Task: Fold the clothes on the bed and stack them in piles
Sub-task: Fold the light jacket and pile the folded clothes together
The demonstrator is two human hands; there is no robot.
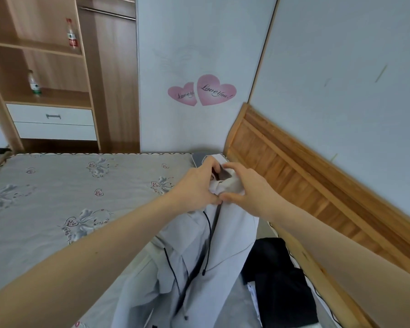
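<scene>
- Here the light grey hoodie runs off the bottom edge, so its hem is cut off; both hands cover the bunched top, where a dark opening is hard to make out.
- It hangs over the mattress near the wooden headboard, with dark drawstrings dangling down its front.
- The left hand and right hand each grip the top fabric, thumbs nearly meeting.
- A black garment lies just beside it.
- Two bottles stand on the wardrobe shelves; heart stickers mark the wall.
</scene>
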